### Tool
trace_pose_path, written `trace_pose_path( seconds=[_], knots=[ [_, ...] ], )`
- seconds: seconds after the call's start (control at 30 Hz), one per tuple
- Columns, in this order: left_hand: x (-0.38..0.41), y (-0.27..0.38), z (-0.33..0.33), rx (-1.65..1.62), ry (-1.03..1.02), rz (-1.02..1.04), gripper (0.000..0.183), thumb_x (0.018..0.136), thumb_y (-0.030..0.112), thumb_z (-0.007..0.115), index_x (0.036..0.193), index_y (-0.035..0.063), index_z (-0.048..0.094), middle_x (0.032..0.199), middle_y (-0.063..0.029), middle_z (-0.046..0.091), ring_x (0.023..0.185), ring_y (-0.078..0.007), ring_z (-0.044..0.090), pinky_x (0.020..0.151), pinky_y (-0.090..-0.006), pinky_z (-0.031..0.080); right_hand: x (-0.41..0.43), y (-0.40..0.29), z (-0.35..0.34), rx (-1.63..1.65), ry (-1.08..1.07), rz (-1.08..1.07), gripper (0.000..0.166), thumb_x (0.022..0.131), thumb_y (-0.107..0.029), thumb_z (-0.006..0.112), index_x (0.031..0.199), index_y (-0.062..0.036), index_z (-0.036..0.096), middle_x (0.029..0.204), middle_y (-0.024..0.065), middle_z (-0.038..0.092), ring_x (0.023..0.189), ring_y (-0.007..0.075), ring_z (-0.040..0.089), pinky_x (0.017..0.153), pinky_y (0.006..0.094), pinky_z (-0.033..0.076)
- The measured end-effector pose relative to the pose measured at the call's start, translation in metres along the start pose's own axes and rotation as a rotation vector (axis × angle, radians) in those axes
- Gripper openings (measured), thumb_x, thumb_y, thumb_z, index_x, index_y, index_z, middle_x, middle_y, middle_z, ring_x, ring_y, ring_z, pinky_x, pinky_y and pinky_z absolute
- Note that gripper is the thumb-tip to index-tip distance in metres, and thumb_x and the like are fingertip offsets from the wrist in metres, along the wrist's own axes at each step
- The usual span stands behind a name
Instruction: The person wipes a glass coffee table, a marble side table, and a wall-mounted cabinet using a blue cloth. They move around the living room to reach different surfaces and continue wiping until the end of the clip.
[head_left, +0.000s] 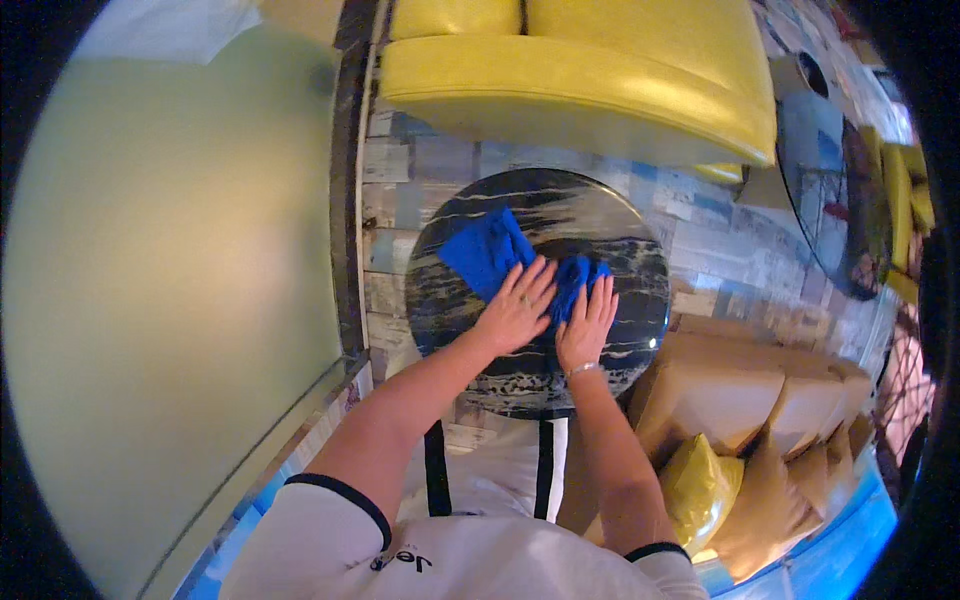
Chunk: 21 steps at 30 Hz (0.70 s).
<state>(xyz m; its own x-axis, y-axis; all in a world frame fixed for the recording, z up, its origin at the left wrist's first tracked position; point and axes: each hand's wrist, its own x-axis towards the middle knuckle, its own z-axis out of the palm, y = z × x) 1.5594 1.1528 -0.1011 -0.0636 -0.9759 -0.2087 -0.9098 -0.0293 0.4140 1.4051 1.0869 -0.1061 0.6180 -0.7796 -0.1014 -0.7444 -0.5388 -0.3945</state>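
A round, dark marble-patterned tabletop (525, 386) with pale veins lies before me. My left hand (516, 307), a ring on one finger, rests near the lower right edge of a folded blue cloth (480, 251) on the table's left half. My right hand (589, 322), with a bracelet at the wrist, presses its fingers on a bunched blue cloth (574, 277) near the middle. Whether the two blue parts are one cloth or two cannot be told. Both hands look flat, with fingers slightly spread; what lies beneath the palms is hidden.
A yellow padded sofa (577, 71) stands beyond the table. At the right are a tan sofa (712, 375) and a shiny yellow cushion (697, 487). A pale frosted panel (180, 225) with a dark frame fills the left. Patchwork wood-look flooring (705, 255) surrounds the table.
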Motion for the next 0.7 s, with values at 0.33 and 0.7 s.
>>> trace_pose_path(
  seconds=[0.33,0.7],
  knots=[
    [-0.148,-0.111,-0.016,-0.245,0.054,0.518,0.035,0.079,0.011,0.054,0.114,0.0069,0.057,0.127,-0.0114,0.053,0.127,-0.0286,0.043,0.106,-0.0428,0.036,-0.115,-0.093,0.029,-0.152,-0.183,0.096,0.074,0.069,-0.006,0.067,0.139,-0.0098,0.041,0.143,0.0210,0.034,0.134,0.0419,0.030,0.109,0.0510,0.027],
    [-0.168,-0.267,-0.131,-0.712,0.196,-0.467,0.023,0.072,0.005,0.062,0.095,0.0049,0.066,0.098,-0.0163,0.062,0.093,-0.0348,0.060,0.082,-0.0410,0.049,0.052,-0.322,0.034,0.403,0.110,0.183,0.033,0.080,-0.015,0.069,0.105,0.0038,0.058,0.109,0.0236,0.059,0.104,0.0413,0.055,0.091,0.0440,0.045]
  ],
)
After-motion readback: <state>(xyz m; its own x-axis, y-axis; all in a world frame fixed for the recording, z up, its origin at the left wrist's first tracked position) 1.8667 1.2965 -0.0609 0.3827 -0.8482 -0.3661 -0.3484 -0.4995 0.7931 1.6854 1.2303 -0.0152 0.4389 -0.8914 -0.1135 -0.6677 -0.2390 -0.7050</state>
